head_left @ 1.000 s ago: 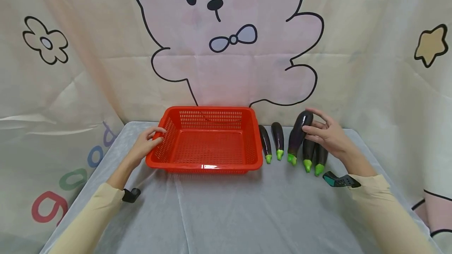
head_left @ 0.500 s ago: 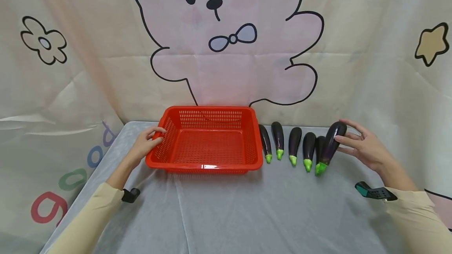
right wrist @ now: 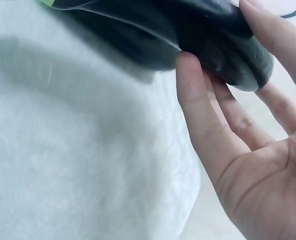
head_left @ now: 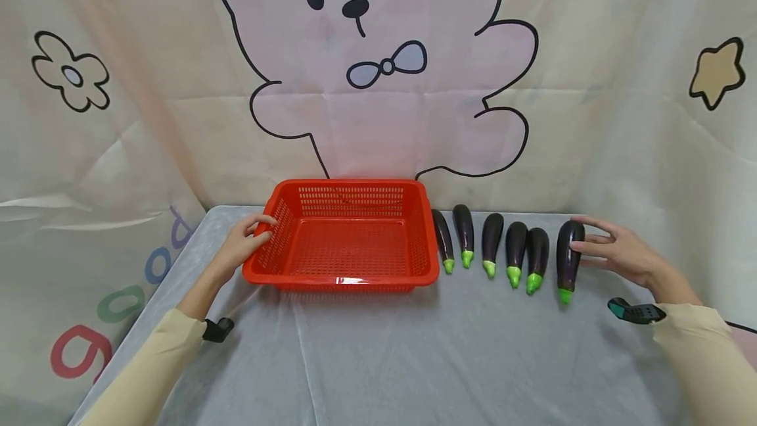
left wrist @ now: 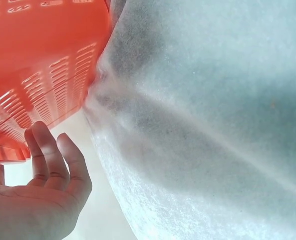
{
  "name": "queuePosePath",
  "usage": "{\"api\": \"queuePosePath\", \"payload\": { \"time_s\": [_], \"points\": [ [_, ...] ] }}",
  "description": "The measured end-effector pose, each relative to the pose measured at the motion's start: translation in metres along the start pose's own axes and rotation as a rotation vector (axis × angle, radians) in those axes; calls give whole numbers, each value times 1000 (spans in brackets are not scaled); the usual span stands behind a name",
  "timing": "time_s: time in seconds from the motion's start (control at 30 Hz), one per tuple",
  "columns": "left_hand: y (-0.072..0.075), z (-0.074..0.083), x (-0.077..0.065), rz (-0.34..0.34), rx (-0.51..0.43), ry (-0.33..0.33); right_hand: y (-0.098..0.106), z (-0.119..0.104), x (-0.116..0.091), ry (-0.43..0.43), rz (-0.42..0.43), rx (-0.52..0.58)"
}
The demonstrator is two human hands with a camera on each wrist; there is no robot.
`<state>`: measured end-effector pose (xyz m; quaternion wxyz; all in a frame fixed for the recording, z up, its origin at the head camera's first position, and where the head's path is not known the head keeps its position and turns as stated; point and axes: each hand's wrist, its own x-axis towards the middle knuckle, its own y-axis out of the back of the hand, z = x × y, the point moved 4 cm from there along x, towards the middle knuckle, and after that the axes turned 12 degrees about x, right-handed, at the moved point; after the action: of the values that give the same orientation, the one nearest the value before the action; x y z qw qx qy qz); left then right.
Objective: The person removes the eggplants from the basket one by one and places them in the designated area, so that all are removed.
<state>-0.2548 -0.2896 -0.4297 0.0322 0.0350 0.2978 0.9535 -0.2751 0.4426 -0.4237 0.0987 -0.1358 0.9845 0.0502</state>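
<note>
In the head view, my left hand (head_left: 238, 250) holds the left rim of a red plastic basket (head_left: 349, 279), its fingers hooked over the edge. The left wrist view shows that hand (left wrist: 38, 192) against the perforated side wall. At the right end of a row, my right hand (head_left: 635, 261) grips a dark purple eggplant (head_left: 569, 256) near its rounded far end, green stem pointing toward me. Fingers and thumb stand on either side of the eggplant (right wrist: 222, 45) in the right wrist view. Nearest on its left lies another eggplant (head_left: 537, 255), a small gap apart.
More eggplants line up between the basket and the held one, including one (head_left: 443, 240) against the basket's right side. A grey cloth (head_left: 378, 354) covers the table. Behind it hangs a curtain (head_left: 378, 130) with a cartoon bear.
My right hand has carried the eggplant rightward over the others and lowered it to the right end of the row. The left hand and basket have stayed put.
</note>
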Motion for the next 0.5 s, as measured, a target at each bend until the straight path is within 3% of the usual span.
{"api": "queuePosePath", "payload": {
  "time_s": [0.17, 0.33, 0.5],
  "points": [
    [-2, -1, 2, -4, -11, -6, 10, 16, 7, -72, 4, -45],
    [-6, -3, 6, -18, -28, -23, 17, 30, 6, -111, 8, -17],
    [-5, -1, 6, 3, 30, -47, 16, 40, 6, -125, -16, -28]
  ]
}}
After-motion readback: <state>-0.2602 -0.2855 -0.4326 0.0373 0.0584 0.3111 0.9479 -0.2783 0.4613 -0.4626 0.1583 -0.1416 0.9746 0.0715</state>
